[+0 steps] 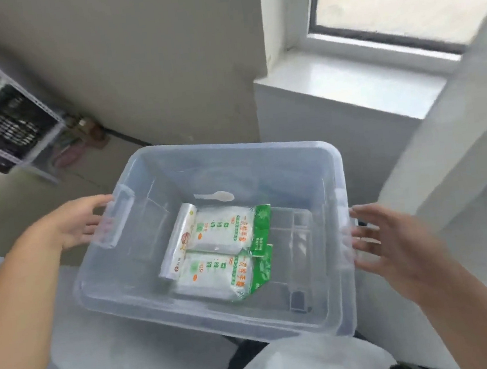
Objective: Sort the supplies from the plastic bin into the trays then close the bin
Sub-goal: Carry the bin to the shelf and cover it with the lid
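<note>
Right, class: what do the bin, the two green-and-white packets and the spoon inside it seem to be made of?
Bin: clear, slightly frosted, seemingly rigid plastic; the packets and the hand show through its walls.
Packets: thin glossy plastic film, probably; printed, with shiny creases.
Spoon: likely white or translucent plastic, too blurred to be sure.

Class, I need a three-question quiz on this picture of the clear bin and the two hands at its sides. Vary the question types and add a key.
1. True or false: a lid covers the plastic bin.
2. How many green-and-white packets lie in the bin? A one, B two, C four.
3. Fill in: the white plastic ____ lies behind the packets.

Key
1. False; the bin is open on top.
2. B; a clear roll lies beside them.
3. Spoon.

The left hand is at one side handle, the right hand at the other, fingers straight.
</note>
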### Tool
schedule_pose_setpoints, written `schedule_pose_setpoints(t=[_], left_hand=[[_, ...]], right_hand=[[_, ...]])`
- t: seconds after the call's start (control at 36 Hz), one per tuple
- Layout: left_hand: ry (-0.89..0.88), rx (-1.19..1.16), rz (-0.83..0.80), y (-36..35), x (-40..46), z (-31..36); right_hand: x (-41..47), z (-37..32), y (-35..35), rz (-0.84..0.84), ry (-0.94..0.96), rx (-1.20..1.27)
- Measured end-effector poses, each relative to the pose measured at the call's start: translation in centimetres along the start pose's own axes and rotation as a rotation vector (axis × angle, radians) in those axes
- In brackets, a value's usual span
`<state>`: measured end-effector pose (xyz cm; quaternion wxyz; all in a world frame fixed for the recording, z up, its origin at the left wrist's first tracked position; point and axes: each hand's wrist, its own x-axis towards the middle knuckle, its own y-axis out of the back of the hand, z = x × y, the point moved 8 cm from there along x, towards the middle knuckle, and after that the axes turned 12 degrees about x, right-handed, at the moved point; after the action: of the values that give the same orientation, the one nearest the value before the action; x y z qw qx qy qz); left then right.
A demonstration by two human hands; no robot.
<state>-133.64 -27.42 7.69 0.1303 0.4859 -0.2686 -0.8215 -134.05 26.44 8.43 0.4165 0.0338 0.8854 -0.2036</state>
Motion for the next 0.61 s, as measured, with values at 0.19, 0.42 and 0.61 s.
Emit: schedule_pose_setpoints(t=[0.19,0.42,0.61], left_hand=[[0.081,-0.415,0.067,6.6,1.6,-4.6],[0.13,-0.672,0.076,12.7,8.6,-7.8],[0.168,-0.764,0.092,18.1,16.5,-10.4]], right_hand=[[10.2,-6.8,-13.4,-0.13,0.055,-0.23],[20.9,-12.3,-34.5,-0.261,0.148,-0.563],[27.6,-12.1,-50.3,-0.283,0.115,-0.745]])
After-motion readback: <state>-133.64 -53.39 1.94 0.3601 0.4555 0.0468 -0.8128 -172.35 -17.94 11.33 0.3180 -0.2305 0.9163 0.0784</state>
